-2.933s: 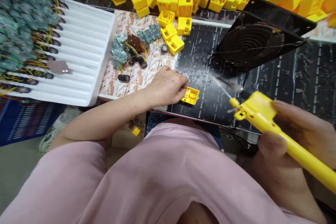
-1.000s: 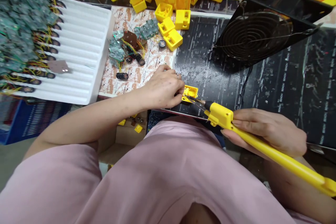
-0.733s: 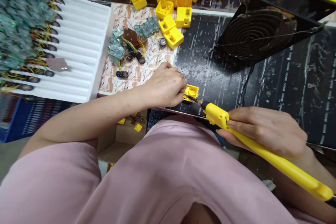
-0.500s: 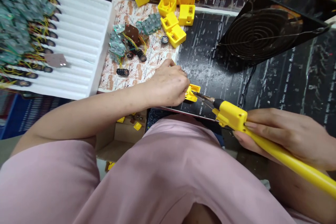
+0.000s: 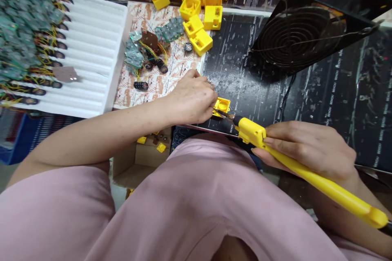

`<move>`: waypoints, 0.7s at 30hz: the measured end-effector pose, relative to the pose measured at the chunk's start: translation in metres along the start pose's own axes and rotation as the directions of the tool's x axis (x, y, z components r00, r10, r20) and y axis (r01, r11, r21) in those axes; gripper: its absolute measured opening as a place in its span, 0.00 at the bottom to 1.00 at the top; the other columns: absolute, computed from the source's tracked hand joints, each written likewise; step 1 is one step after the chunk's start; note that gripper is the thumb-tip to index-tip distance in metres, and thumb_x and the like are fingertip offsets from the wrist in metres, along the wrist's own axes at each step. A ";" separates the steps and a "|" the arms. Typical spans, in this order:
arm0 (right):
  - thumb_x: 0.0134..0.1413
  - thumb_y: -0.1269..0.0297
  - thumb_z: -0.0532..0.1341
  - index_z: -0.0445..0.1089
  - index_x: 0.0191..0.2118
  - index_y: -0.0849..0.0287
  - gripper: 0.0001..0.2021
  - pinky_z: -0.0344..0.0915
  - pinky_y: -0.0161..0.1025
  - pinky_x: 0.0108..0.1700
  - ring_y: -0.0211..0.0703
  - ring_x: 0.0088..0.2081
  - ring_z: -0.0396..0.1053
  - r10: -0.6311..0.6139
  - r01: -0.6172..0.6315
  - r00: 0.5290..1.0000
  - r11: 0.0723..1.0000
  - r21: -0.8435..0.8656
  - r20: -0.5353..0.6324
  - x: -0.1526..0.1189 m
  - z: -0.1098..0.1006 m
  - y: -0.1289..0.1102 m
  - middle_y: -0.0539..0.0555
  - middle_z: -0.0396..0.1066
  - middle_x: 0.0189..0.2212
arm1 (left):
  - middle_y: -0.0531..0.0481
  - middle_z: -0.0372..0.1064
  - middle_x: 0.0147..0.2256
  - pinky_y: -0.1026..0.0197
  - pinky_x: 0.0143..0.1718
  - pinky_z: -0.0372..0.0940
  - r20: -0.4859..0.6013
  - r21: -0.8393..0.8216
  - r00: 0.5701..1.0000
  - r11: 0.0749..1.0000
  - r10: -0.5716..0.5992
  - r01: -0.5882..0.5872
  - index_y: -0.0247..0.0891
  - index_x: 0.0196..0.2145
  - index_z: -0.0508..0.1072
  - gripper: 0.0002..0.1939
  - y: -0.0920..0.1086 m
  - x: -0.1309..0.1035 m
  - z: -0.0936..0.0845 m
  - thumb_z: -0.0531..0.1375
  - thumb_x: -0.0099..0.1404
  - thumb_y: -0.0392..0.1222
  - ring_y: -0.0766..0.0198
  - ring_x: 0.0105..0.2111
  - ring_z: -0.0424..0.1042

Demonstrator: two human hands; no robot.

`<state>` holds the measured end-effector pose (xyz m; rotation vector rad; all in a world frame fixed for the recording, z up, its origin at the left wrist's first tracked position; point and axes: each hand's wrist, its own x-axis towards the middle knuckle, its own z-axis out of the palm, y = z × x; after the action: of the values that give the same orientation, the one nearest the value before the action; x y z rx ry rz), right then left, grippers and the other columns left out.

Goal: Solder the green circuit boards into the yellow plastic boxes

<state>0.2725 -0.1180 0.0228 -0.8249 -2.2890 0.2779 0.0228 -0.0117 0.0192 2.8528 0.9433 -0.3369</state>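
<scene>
My left hand (image 5: pixel 196 97), with a ring on one finger, is closed on a small yellow housing (image 5: pixel 224 105) at the near edge of the dark board; its fingertips are hidden behind the knuckles. My right hand (image 5: pixel 306 149) grips a yellow soldering iron (image 5: pixel 252 131) by its handle. The iron's thin metal tip reaches into the housing beside my left hand's fingers. What lies under the tip is too small to make out.
A black fan (image 5: pixel 300 40) stands at the back right. Yellow housings (image 5: pixel 201 42) pile up along the back. Circuit boards with wires (image 5: pixel 134 55) lie left of centre, and a white foam tray (image 5: pixel 92 49) holds many more. Below sits a cardboard box (image 5: pixel 131 167).
My right hand and the soldering iron have moved left, bringing the tip closer to my left hand's fingers. My left hand still holds the housing. The whole view has shifted slightly.
</scene>
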 end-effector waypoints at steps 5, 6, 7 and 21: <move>0.68 0.56 0.58 0.69 0.35 0.54 0.11 0.75 0.33 0.33 0.37 0.32 0.77 0.119 -0.118 0.993 0.991 -0.061 0.005 -0.020 -0.014 0.002 0.53 0.76 0.30 | 0.46 0.75 0.27 0.47 0.46 0.61 -0.036 0.010 0.999 1.000 0.024 -0.023 0.38 0.27 0.78 0.15 -0.001 0.000 0.002 0.53 0.62 0.41 0.55 0.34 0.73; 0.69 0.53 0.56 0.69 0.34 0.54 0.14 0.74 0.33 0.31 0.37 0.32 0.77 0.133 -0.133 0.991 0.988 -0.084 -0.003 -0.024 -0.014 0.004 0.53 0.77 0.30 | 0.46 0.75 0.27 0.46 0.46 0.61 -0.032 0.007 0.999 1.000 0.022 -0.022 0.38 0.27 0.78 0.15 -0.001 0.000 0.002 0.53 0.62 0.41 0.55 0.34 0.73; 0.69 0.52 0.56 0.69 0.33 0.54 0.15 0.73 0.32 0.30 0.36 0.31 0.76 0.144 -0.146 0.989 0.984 -0.104 -0.022 -0.028 -0.013 0.006 0.53 0.76 0.29 | 0.46 0.74 0.27 0.46 0.46 0.61 -0.026 0.002 1.000 1.000 0.017 -0.017 0.38 0.26 0.78 0.15 -0.001 -0.001 0.002 0.53 0.62 0.41 0.55 0.34 0.73; 0.52 0.58 0.71 0.73 0.52 0.49 0.20 0.68 0.35 0.23 0.38 0.24 0.74 0.358 -0.415 0.874 0.902 -0.121 -0.329 -0.036 0.012 0.008 0.49 0.80 0.33 | 0.47 0.76 0.29 0.46 0.48 0.62 0.008 -0.049 1.000 0.999 0.000 0.000 0.38 0.28 0.79 0.15 -0.008 -0.005 -0.006 0.54 0.63 0.43 0.53 0.38 0.74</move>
<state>0.2887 -0.1343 -0.0084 -1.3347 -1.8699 0.1006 0.0150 -0.0075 0.0258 2.8050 0.9366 -0.3203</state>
